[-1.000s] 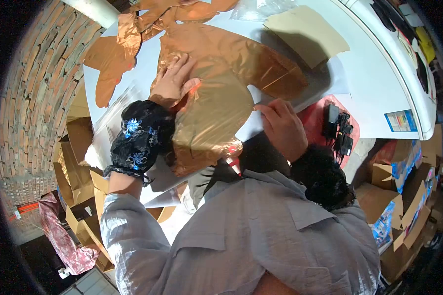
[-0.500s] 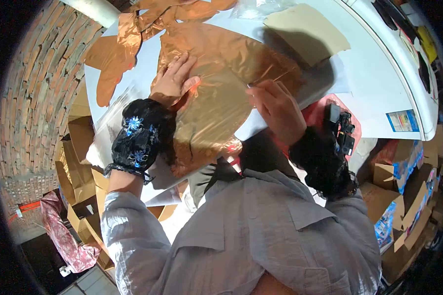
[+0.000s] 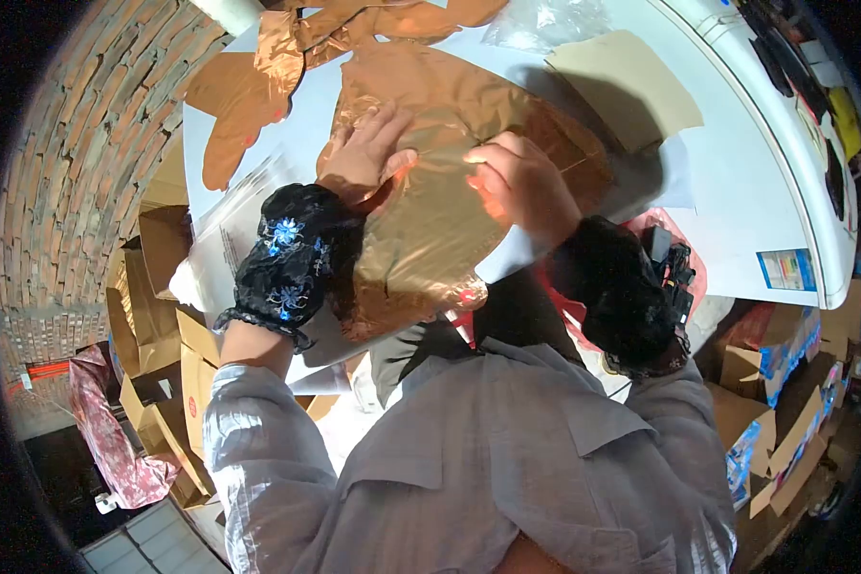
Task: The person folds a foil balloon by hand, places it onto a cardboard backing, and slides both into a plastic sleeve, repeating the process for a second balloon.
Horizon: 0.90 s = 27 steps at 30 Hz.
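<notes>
A large copper-coloured foil sheet (image 3: 430, 220) lies wrinkled over the white table in front of me. My left hand (image 3: 368, 158) rests flat on its left part, fingers spread and thumb out. At the sheet's right part, my right hand (image 3: 521, 182) is closed, its fingertips together at the foil's surface; whatever they hold, if anything, is too small to make out. More copper foil pieces (image 3: 244, 105) lie at the upper left, beyond my left hand. Dark lace cuffs cover both my wrists.
A beige sheet (image 3: 627, 86) and clear plastic (image 3: 545, 21) lie at the table's far side. Black cables (image 3: 677, 273) sit on a red bag at the right. Cardboard boxes (image 3: 143, 316) stand at the left, others (image 3: 784, 402) at the lower right. A brick wall (image 3: 86, 163) is at the left.
My right hand has shifted left and slightly up over the foil, its fingers now more curled. My left hand stays on the same part of the sheet. The whole view has shifted slightly.
</notes>
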{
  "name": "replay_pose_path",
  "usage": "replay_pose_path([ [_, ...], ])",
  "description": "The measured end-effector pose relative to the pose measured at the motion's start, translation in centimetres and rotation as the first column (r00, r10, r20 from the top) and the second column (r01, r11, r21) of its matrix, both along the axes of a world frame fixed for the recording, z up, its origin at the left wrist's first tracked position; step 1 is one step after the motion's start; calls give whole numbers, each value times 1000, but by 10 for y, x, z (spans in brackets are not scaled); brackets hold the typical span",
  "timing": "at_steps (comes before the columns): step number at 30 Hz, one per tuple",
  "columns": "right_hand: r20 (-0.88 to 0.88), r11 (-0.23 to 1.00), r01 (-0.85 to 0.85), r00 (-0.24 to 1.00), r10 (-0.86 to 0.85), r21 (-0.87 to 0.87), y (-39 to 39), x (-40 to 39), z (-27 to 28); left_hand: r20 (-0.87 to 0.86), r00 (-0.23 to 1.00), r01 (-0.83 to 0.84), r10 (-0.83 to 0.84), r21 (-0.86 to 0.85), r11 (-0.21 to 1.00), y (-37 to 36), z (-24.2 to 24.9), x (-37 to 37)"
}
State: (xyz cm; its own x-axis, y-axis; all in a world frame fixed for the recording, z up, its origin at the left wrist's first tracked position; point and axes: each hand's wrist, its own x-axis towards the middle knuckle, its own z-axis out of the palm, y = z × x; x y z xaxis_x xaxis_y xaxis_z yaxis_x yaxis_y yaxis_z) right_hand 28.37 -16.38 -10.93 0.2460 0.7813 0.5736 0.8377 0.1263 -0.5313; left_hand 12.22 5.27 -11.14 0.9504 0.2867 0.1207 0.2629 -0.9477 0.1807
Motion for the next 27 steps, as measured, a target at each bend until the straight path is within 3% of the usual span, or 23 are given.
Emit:
replay_pose_path([
  [3, 19, 997, -39, 999, 38, 70, 21, -5, -7, -14, 1000, -4, 4, 7, 1000, 0, 0, 1],
  [12, 225, 996, 56, 974, -39, -72, 47, -13, -13, -54, 997, -51, 52, 8, 999, -1, 3, 1],
  [19, 295, 998, 62, 954, -53, -22, 47, -18, -10, 21, 1000, -22, 21, 28, 999, -3, 1, 0],
  [27, 369, 996, 83, 927, -72, -16, 56, -21, -12, -32, 999, -37, 39, 57, 998, -1, 0, 1],
])
